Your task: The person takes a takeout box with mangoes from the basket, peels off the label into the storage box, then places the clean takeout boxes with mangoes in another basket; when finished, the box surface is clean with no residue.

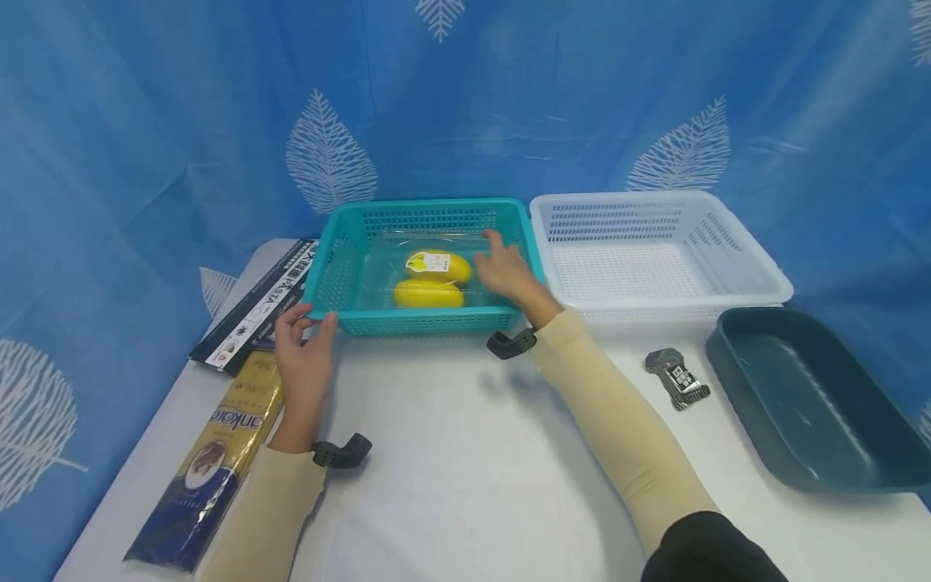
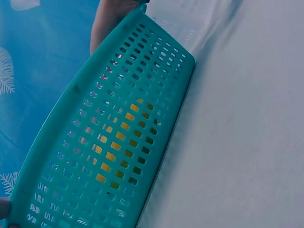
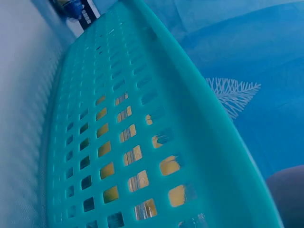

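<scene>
A clear plastic box with two yellow mangoes (image 1: 429, 294) and a white label lies inside the teal basket (image 1: 429, 325). My right hand (image 1: 509, 271) reaches over the basket's front rim, its fingers extended at the right side of the clear box. With thumb and fingers, my left hand (image 1: 304, 368) holds the basket's front left corner. In the left wrist view, a fingertip (image 2: 4, 208) shows at the rim, and yellow shows through the wall holes. The right wrist view has the basket wall (image 3: 109, 142) close up, with most of the right hand hidden.
A white basket (image 1: 618, 275) stands right of the teal one. Further right are a dark green tub (image 1: 807, 404) and a small dark bone-shaped item (image 1: 678, 378). At left lie a black pasta box (image 1: 254, 311) and a gold-and-blue packet (image 1: 211, 461).
</scene>
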A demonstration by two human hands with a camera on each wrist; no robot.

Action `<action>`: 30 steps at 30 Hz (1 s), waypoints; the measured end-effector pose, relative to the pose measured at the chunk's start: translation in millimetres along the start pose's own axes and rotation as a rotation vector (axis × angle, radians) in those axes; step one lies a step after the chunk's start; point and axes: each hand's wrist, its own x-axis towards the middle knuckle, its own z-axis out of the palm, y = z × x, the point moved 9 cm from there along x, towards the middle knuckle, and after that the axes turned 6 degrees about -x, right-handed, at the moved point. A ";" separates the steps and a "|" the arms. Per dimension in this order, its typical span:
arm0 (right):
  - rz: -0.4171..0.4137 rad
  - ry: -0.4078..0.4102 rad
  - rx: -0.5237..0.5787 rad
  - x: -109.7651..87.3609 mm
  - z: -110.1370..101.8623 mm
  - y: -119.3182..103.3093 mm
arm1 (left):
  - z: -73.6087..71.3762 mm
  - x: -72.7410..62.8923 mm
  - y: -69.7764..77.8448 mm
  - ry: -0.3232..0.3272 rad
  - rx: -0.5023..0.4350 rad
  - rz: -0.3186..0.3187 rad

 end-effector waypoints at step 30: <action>-0.026 -0.110 0.273 -1.8 5.8 3.0 | -0.1 -1.3 -0.1 -0.006 0.014 -0.001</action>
